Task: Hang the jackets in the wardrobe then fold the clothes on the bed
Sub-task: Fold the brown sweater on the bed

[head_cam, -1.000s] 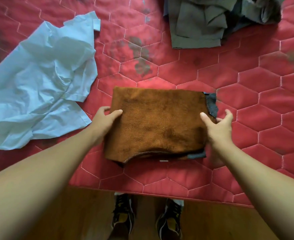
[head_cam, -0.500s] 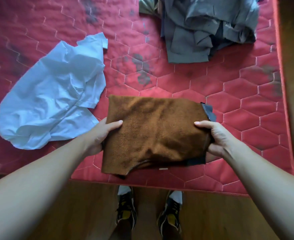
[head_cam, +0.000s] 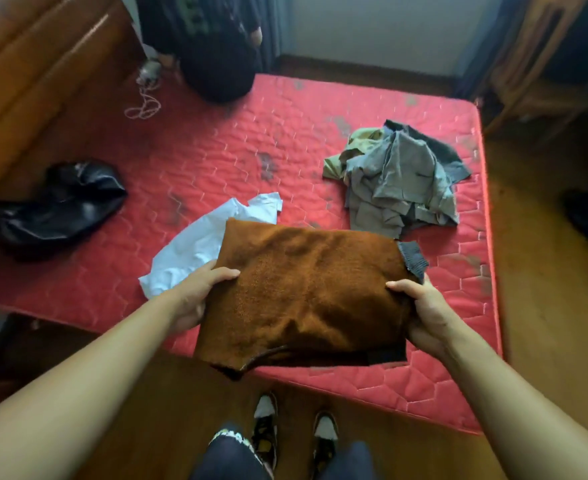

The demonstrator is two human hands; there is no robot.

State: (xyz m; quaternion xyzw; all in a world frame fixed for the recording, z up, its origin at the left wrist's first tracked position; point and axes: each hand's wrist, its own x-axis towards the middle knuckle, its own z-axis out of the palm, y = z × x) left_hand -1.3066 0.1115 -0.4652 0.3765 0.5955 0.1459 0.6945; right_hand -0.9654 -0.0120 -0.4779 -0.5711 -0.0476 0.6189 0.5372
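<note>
A folded brown fleece garment (head_cam: 306,289) with grey ribbed cuffs is lifted above the near edge of the red quilted mattress (head_cam: 216,161). My left hand (head_cam: 195,296) grips its left edge, thumb on top. My right hand (head_cam: 420,306) grips its right edge the same way. A crumpled light-blue shirt (head_cam: 195,247) lies on the mattress, partly hidden behind the brown garment. A heap of grey and olive clothes (head_cam: 400,178) sits on the right half of the bed. A black leather jacket (head_cam: 53,206) lies at the bed's left edge.
A person in dark clothes (head_cam: 212,39) is at the bed's far side, beside a white cord (head_cam: 143,105). A wooden headboard (head_cam: 32,64) runs along the left. Wooden furniture (head_cam: 535,64) stands at the far right. My feet (head_cam: 296,434) stand on the wooden floor.
Both hands took hold of the folded brown garment and lifted it off the mattress toward me. My head rose, so the whole bed and room came into view.
</note>
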